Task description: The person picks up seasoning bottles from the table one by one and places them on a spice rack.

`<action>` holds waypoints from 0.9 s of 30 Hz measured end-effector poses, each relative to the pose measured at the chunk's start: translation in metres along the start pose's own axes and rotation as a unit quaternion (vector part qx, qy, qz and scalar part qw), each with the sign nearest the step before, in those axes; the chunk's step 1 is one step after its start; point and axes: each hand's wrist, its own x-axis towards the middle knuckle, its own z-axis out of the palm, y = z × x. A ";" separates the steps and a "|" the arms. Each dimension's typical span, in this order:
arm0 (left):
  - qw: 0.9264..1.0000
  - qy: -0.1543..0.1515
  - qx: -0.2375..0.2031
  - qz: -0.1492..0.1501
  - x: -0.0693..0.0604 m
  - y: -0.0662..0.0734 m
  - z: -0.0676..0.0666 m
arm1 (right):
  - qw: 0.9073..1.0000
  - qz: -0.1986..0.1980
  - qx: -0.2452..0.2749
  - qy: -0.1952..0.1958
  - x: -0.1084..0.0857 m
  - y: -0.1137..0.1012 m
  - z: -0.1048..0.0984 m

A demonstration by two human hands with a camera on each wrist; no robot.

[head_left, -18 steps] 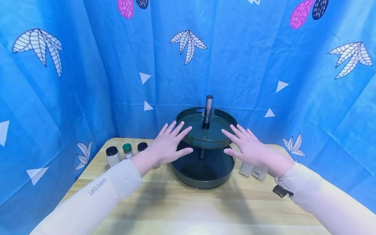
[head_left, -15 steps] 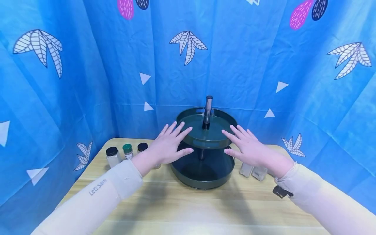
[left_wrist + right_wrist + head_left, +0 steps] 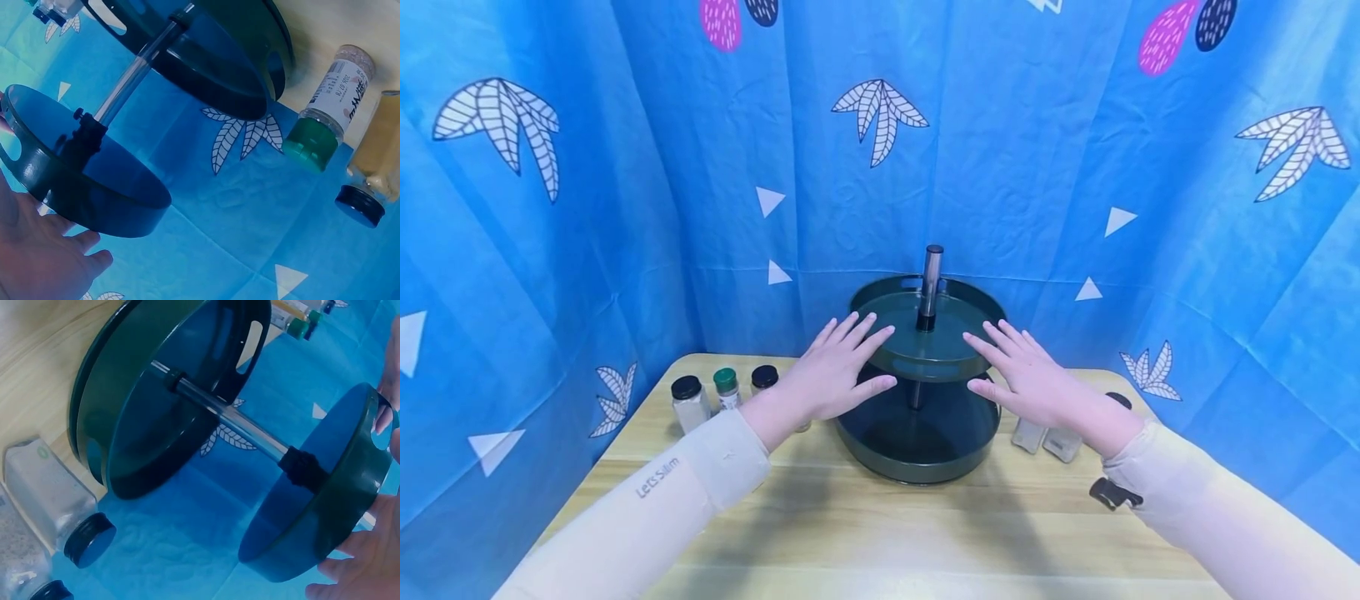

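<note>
A dark green two-tier round tray stand with a metal centre pole stands mid-table. Above its left side the left hand hovers, palm down, fingers straight and spread. On the opposite side the right hand is held the same way near the upper tray. Neither hand holds anything; whether a fingertip touches the rim I cannot tell. Both trays look bare inside. In the left wrist view, a green-capped seasoning bottle and a black-capped jar appear beside the stand.
Left on the wooden table are a black-capped jar, a green-capped bottle and another black-capped jar. Clear containers lie at the right, partly hidden by the right arm. A blue patterned curtain hangs behind.
Both hands have shifted very slightly, the right a little to the left. A black cap now shows behind the right wrist. The stand has not moved.
</note>
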 end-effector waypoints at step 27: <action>0.999 0.046 -0.015 0.007 0.005 -0.002 0.010 | 0.998 -0.017 0.013 0.057 0.008 -0.007 0.011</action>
